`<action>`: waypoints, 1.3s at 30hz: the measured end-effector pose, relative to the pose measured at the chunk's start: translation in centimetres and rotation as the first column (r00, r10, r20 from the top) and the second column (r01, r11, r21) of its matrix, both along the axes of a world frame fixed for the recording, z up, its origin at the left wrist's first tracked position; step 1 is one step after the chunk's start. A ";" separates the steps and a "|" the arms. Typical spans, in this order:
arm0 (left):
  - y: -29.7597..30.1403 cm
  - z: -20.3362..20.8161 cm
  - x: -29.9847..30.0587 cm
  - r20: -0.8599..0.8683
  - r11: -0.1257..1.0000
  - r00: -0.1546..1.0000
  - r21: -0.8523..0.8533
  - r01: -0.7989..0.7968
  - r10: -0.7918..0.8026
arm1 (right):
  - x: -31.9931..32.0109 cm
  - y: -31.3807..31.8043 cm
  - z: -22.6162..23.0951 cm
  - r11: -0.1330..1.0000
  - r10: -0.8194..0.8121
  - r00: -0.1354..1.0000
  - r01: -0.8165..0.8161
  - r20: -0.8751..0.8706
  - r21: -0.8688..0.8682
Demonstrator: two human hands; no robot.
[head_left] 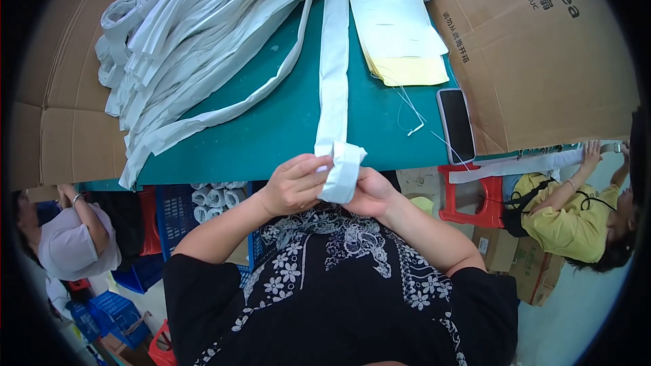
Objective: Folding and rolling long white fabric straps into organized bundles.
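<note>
A long white strip (333,61), fabric-like, runs down the table toward me. Its near end is folded into a loose roll (342,175) between my hands at the table's front edge. My left hand (296,183) has its fingers curled on the roll's left side. From the right and underneath, my right hand (371,193) grips the same roll, its fingers partly hidden behind it. Left of this strip, a large heap of similar white strips (203,34) covers the table's far left, with one narrow strip curving out toward the front.
The green table (271,132) bears a stack of white and yellow sheets (400,34), white strings (415,125) and a phone (456,125). Cardboard (542,61) flanks both sides. Below stand a blue crate (178,213) with white rolls and a red stool (468,196). People work at left and right.
</note>
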State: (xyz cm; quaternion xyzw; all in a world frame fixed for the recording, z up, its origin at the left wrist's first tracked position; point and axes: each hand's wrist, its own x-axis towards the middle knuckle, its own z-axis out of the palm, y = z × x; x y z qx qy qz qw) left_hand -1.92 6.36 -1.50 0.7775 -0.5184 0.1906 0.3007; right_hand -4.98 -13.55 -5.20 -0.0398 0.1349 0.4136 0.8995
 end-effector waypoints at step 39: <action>-1.5 0.8 -0.2 -0.468 0.963 0.875 -0.270 -0.005 -0.127 | 4.3 -0.7 2.5 0.903 0.042 0.825 0.210 0.563 -0.375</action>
